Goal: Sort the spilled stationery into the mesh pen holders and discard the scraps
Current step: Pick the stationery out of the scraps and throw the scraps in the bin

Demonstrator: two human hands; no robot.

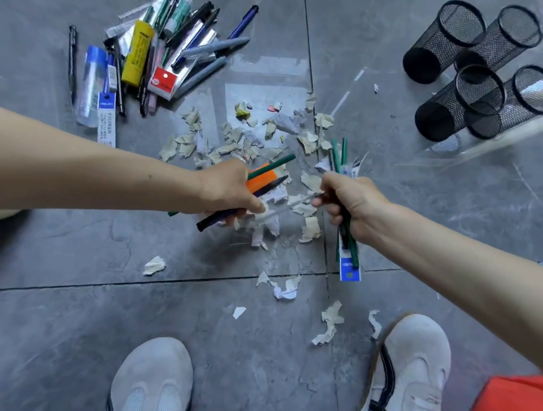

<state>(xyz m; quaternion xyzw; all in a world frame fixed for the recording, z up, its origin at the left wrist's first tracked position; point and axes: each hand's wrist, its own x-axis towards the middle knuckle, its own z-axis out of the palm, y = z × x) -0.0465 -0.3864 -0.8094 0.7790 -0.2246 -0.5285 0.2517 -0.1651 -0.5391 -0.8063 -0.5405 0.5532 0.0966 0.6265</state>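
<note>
Two hands work low over a grey tiled floor (66, 320), close together but not touching. The left hand (227, 186) is curled round a green pencil (276, 165), a dark pen (270, 184) and something flat and orange (260, 177); all three slant from lower left to upper right, tips pointing away from the person. The right hand (349, 203) is clenched on a bundle of green pencils (338, 155) with a blue-labelled packet (349, 270), its long axis running almost straight away from the person, label end nearest. A thin clear strip may bridge the two hands, but that spot is blurred. Torn paper scraps (252, 140) litter the floor under and beyond the hands. A pile of pens (165, 52), some in plastic sleeves, lies at upper left, mostly pointing up and to the right. Four black mesh holders (481, 75) wait at upper right, well apart from the hands, mouths open toward the viewer. Pens and pencils look light, stiff and smooth, so a bundle could slide apart; gripping round the middle seems safest. Sleeved ones look slippery. Scraps are flimsy and best pinched or swept together. Two pale shoes (151, 382) show below.
</note>
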